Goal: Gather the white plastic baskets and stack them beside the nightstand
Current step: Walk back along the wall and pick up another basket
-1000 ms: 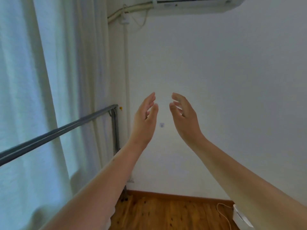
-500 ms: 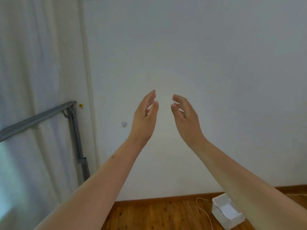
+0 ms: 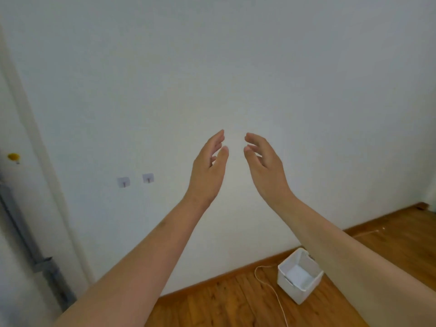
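Observation:
A white plastic basket point(image 3: 299, 276) sits on the wooden floor near the wall, low and right of centre, partly hidden behind my right forearm. My left hand point(image 3: 208, 169) and my right hand point(image 3: 265, 166) are raised in front of the white wall, palms facing each other a small gap apart, fingers loosely spread, both holding nothing. They are well above the basket. No nightstand is in view.
A thin white cord point(image 3: 271, 289) trails across the floor point(image 3: 224, 303) left of the basket. Two small adhesive hooks point(image 3: 135, 180) are on the wall. A grey metal rack leg point(image 3: 30, 251) stands at the far left by a white pipe.
The view has swung right and down: the curtain and air conditioner are gone, the basket has come fully into sight. My hands keep the same raised pose.

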### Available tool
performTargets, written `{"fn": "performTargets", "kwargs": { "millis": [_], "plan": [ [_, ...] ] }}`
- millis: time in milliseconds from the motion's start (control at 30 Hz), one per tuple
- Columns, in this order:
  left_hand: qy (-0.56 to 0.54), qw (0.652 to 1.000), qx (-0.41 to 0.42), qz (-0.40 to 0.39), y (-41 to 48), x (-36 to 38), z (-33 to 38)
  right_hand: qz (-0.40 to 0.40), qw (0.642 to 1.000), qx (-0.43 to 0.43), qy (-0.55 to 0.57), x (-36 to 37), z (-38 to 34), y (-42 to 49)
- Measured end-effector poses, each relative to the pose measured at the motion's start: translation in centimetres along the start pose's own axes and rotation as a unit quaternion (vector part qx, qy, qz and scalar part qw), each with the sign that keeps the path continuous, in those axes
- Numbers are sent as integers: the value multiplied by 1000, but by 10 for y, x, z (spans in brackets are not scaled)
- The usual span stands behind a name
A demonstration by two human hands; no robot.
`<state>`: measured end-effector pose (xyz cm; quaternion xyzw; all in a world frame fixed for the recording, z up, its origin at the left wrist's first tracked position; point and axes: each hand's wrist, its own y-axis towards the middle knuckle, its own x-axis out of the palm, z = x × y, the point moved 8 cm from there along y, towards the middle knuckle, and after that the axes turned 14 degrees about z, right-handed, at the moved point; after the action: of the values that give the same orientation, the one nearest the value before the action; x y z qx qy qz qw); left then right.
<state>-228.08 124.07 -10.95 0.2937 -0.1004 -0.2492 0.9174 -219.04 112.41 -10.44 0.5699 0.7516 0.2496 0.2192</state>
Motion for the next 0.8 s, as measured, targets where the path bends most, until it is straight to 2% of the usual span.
{"fn": "performTargets", "kwargs": {
  "millis": [433, 800],
  "plan": [
    [-13, 992, -66, -103, 83, 212, -155, 68, 991, 52, -101, -63, 208, 145],
    [-46, 972, -75, -219, 112, 374, -232, 160, 964, 100, -186, -132, 320, 213]
  ]
}}
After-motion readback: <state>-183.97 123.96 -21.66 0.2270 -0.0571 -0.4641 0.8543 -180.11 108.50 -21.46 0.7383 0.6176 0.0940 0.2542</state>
